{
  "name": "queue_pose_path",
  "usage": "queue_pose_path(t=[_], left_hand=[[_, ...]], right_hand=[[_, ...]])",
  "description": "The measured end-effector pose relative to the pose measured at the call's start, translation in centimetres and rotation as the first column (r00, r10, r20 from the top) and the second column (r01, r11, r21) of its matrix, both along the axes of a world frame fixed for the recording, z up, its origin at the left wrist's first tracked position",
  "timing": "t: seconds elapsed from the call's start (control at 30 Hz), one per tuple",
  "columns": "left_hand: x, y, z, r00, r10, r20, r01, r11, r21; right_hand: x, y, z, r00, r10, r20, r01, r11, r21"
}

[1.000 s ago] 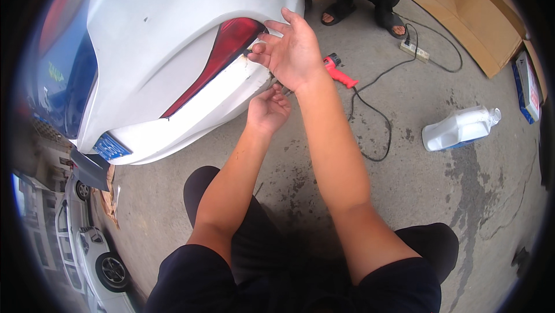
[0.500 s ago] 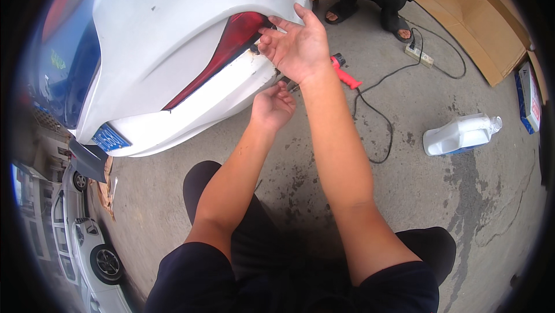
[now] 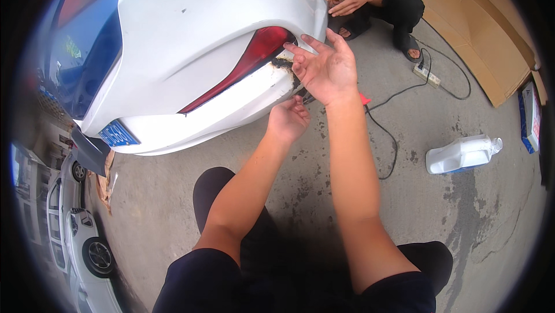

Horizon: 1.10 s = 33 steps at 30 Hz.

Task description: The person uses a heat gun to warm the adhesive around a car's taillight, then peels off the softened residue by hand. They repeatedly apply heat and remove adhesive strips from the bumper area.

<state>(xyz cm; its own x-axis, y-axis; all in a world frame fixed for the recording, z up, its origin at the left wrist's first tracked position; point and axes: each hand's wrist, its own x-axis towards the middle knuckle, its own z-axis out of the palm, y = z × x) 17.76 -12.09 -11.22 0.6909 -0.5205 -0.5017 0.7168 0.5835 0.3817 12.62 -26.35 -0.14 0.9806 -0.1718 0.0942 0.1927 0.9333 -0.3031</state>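
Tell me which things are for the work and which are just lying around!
Seem part of the work: white bumper, red tail light; maybe the red thing mostly hidden behind the right arm, and the power strip.

Seem just lying around: white jug, cardboard, blue-and-white box.

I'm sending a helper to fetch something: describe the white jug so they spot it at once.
Start at the white car and move right, past the right hand, across the concrete floor. Between the black cable and the blue-and-white box is the white jug. Its bulky plastic body and narrow neck set it apart from the flat-sided box and thin cable.
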Motion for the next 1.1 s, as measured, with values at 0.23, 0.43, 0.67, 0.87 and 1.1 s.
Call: queue_pose_path(t=[0.23,0.43,0.67,0.87,1.1], left_hand=[[0.0,-0.1,0.2,0.999,0.016,-0.03,-0.017,1.0,-0.025],[0.1,0.2,0.0,0.998,0.026,-0.057,-0.025,1.0,0.019],[0.2,0.2,-0.3,0.993,-0.076,0.085,0.071,0.996,0.059],[-0.6,0.7,-0.3,0.963,-0.084,0.257,0.106,0.992,-0.072],[-0.4,0.5,-0.6,0.948,-0.072,0.311,0.12,0.983,-0.139]], right_hand=[[-1.2,-1.8,-2.1,0.986,-0.159,-0.058,0.144,0.968,-0.207],[-0.5,-0.8,-7.2,0.849,-0.341,-0.404,0.09,0.846,-0.526],[1.0,3.4,-8.4,0.664,-0.685,0.299,0.476,0.078,-0.876],[-0.2,6.2,-7.6,0.636,-0.566,0.524,0.384,-0.357,-0.851],[0.2,6.5,-7.8,0.691,-0.539,0.481,0.287,-0.406,-0.868]])
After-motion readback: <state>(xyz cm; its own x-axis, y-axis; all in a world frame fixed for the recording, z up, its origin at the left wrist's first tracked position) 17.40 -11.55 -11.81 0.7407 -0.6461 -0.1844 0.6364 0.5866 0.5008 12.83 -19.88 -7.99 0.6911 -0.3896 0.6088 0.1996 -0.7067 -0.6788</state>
